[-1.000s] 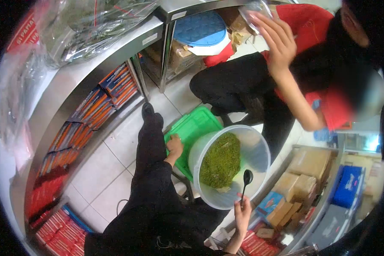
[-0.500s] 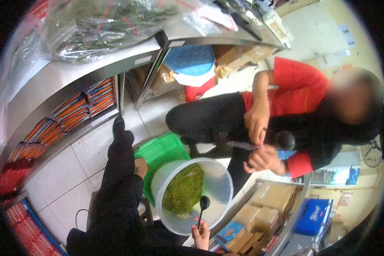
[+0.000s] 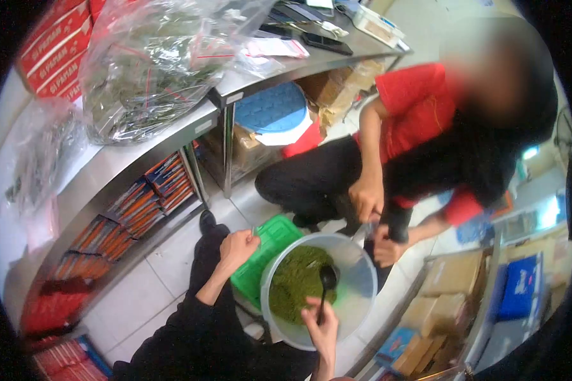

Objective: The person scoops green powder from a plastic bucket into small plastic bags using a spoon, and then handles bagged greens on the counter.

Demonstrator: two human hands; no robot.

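Note:
A translucent round tub (image 3: 362,279) holds a heap of green, crumbly material (image 3: 292,279). My right hand (image 3: 322,324) is closed round the handle of a black spoon (image 3: 328,277), whose bowl is over the green material inside the tub. My left hand (image 3: 238,249) is above my leg, beside the green plastic lid or box (image 3: 276,235), its fingers curled in; whether anything small is in them is hidden. Across the tub, a co-worker's two hands (image 3: 376,219) hold a small clear plastic bag (image 3: 364,232) near the tub's rim.
A metal counter (image 3: 260,73) carries a large clear bag of small packets (image 3: 152,70), phones and red boxes (image 3: 57,51). Boxed packs (image 3: 127,216) fill the shelf beneath. Cardboard boxes (image 3: 451,273) stand at the right. The co-worker sits opposite in a red shirt (image 3: 419,111).
My right hand has brought the spoon further over the green material. My left hand has risen from the green plastic. The co-worker's hands have come down with the bag to the tub's rim.

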